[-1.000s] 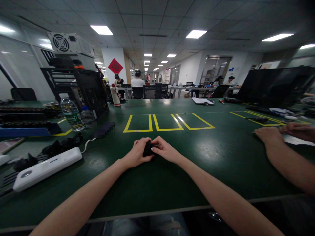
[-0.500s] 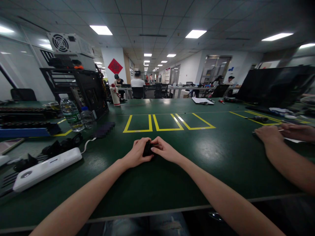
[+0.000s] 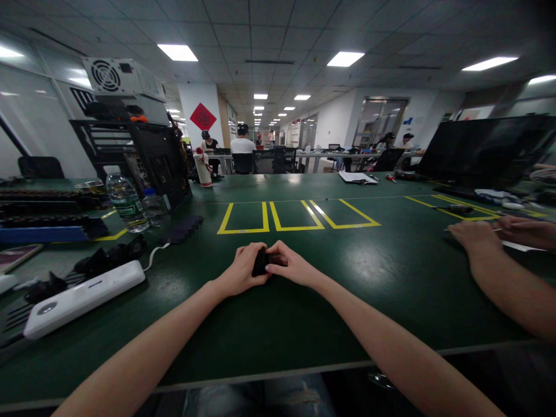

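Observation:
Both hands meet over the green tabletop, a little short of the yellow tape outlines. My left hand is closed around a small black object, its thumb below and its fingers over the top. From the other side, my right hand pinches at the object's right end with thumb and fingertips. Something dark shows between those right fingers; whether it is part of the same object I cannot tell. Most of the object is hidden by my fingers, so its kind does not show.
Yellow tape marks three bays ahead. At left are a white power strip, water bottle and black computer case. A co-worker's hands work at right, near a monitor. A clipboard lies farther back.
My right fingers have shifted slightly at the black object, opening a small gap with something dark inside. My left hand stays put. The co-worker's hands have moved a little.

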Tool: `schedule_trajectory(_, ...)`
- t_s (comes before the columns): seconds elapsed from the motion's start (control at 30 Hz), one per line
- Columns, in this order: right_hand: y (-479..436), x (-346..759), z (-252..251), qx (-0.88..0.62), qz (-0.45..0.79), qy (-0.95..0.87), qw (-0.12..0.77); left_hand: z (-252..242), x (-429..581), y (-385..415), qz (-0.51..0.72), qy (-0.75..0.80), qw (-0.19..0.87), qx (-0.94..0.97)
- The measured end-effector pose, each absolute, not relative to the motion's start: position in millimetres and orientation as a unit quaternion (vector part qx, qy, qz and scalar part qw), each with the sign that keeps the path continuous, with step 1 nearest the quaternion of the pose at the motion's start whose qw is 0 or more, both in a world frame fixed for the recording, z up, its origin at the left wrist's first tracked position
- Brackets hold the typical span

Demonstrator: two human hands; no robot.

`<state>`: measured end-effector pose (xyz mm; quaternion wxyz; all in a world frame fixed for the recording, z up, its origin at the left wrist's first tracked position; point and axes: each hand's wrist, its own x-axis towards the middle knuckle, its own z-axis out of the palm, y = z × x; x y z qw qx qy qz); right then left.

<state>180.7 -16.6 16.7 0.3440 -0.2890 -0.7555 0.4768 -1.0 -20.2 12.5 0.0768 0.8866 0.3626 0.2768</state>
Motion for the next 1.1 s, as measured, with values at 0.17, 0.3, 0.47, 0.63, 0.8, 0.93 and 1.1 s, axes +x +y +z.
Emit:
schedule_trajectory(0.17,-11.9,178.7,11.1,-0.300,0.455,-0.753,0.368,12.7,-0.6,-19.8,0.279,0.361,0.081,0.886)
schedule_trajectory(0.3,-10.4,178.6,9.3,-0.317,0.467,-0.743,0.359,11.2,-0.7,-18.8,0.283,0.362,0.075,0.885)
schedule_trajectory(0.47,-13.8,180.9,12.2,-0.295,0.473,-0.754,0.346,10.6,-1.5,-18.7,0.280,0.362,0.078,0.886)
schedule_trajectory(0.63,-14.2,179.9,13.0,-0.296,0.468,-0.750,0.363,11.0,-0.4,-19.2,0.279,0.367,0.071,0.885)
schedule_trajectory(0.8,-11.4,178.3,9.2,-0.314,0.461,-0.747,0.363,11.2,0.0,-19.3,0.281,0.363,0.074,0.885)
schedule_trajectory(0.93,-10.8,179.9,7.7,-0.312,0.454,-0.756,0.353,11.5,-0.6,-19.8,0.279,0.362,0.076,0.886)
schedule_trajectory(1.1,-12.3,182.2,8.3,-0.305,0.447,-0.769,0.341,11.7,-0.9,-20.2,0.281,0.364,0.077,0.885)
